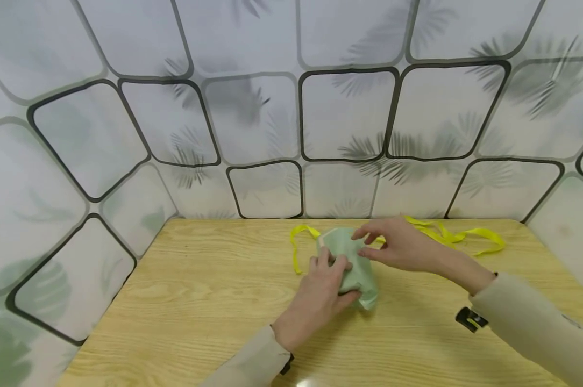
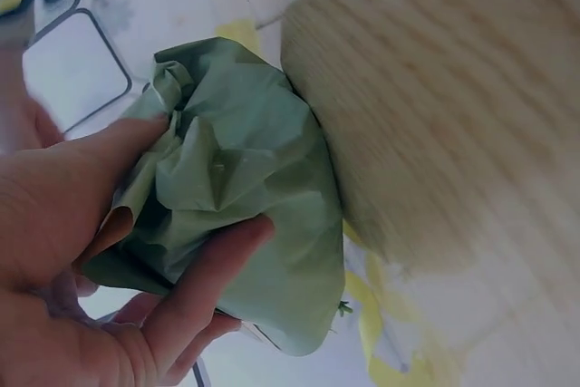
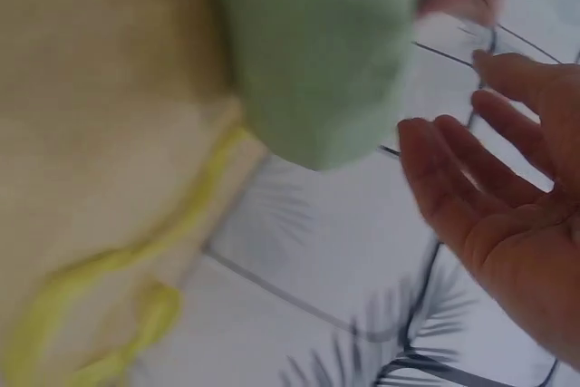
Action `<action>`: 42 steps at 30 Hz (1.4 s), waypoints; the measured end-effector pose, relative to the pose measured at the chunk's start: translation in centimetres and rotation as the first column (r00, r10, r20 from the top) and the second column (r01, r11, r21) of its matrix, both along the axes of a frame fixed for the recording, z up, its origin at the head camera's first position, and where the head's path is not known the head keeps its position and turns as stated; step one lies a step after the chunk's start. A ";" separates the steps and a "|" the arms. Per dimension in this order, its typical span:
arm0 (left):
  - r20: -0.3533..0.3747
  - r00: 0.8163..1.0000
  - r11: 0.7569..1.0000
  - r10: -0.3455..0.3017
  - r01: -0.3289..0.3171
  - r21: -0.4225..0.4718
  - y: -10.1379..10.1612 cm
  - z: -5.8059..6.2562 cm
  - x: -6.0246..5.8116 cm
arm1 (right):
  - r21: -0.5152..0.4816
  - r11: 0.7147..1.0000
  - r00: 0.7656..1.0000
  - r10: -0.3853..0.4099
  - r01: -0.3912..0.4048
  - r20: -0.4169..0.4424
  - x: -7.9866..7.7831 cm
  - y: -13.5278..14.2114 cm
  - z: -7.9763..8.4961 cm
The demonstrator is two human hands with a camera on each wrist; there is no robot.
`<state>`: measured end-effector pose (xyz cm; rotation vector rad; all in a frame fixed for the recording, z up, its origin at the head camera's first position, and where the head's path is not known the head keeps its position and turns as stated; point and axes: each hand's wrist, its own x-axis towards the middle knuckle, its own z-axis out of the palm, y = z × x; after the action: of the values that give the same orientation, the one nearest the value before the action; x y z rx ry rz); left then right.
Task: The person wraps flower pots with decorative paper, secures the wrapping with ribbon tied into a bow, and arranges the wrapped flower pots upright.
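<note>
A light green paper-wrapped package (image 1: 355, 269) lies toward the back of the wooden table. Its paper is crumpled and folded at the near end, as the left wrist view shows on the wrapped package (image 2: 263, 178). My left hand (image 1: 318, 293) grips it from the left, fingers over the top and thumb at the near side. Beside the package's right side hovers my right hand (image 1: 400, 244), its fingers loosely bent and holding nothing. In the right wrist view the right hand (image 3: 507, 178) is apart from the green paper. What the paper wraps is hidden.
Yellow ribbon (image 1: 485, 232) trails in loops over the back right of the wooden table (image 1: 199, 301). Another ribbon end (image 1: 295, 250) comes out left of the package. A patterned white curtain (image 1: 267, 123) hangs close behind the table's back edge.
</note>
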<state>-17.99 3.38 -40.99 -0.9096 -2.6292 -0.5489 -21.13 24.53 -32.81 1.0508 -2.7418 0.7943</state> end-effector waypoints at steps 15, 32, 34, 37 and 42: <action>0.618 0.649 0.896 -0.443 0.294 0.333 -4.9 1.5 -2.7 | -0.231 0.972 0.993 0.010 -0.036 -0.113 4.0 0.2 -6.2; 0.365 0.882 0.919 -0.298 0.161 0.361 -3.9 0.5 -2.3 | -0.243 0.970 0.941 -0.104 0.025 -0.321 4.5 -1.5 -7.9; 0.376 0.884 0.922 -0.279 0.137 0.361 -3.8 0.4 -2.3 | -0.237 0.970 0.954 -0.119 0.053 -0.276 4.6 -1.7 -8.0; 0.375 0.886 0.925 -0.273 0.134 0.356 -3.9 0.4 -2.4 | -0.218 0.969 0.961 -0.162 0.113 -0.225 4.8 -2.2 -8.0; 0.361 0.880 0.915 -0.308 0.171 0.365 -3.9 0.2 -2.6 | -0.153 0.955 0.930 -0.286 0.255 -0.230 5.0 -3.4 -8.1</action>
<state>-20.64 -0.56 -40.74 -1.1215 -2.6619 -1.3311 -16.12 21.16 -40.88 0.6752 -2.5142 0.7189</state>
